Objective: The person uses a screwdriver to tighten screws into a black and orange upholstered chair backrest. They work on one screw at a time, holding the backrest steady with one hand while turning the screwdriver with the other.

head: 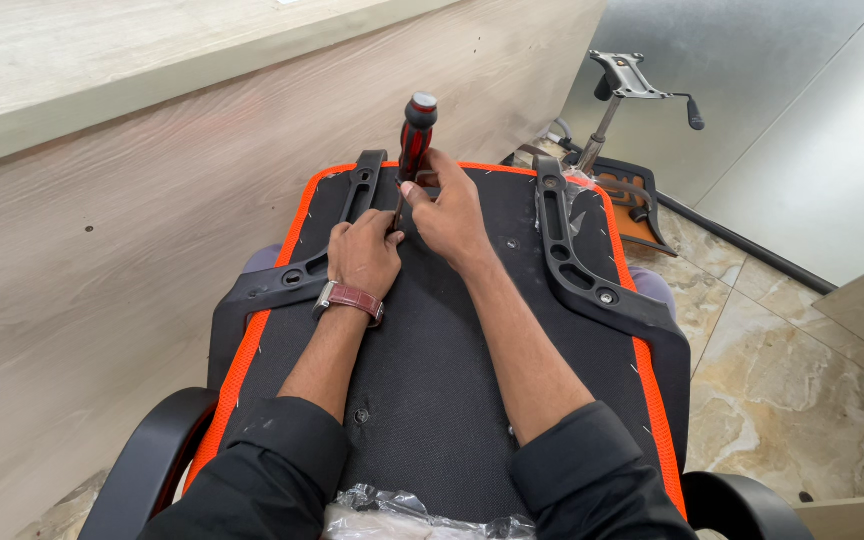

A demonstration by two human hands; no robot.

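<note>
Wood-panel wall (102, 230), marble tile floor (782, 400)

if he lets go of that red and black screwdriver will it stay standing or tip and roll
The red and black screwdriver would probably tip: it stands upright on a thin tip, steadied by the right hand and left hand. Its rounded handle could roll, though the black fabric seat underside looks flat and grippy enough to likely stop it soon.

Clear plastic bag (392, 512), maybe wrapping, btm edge.

A single head-worn camera looks steeply down from close above onto the upturned chair seat (432, 360) ahead.
</note>
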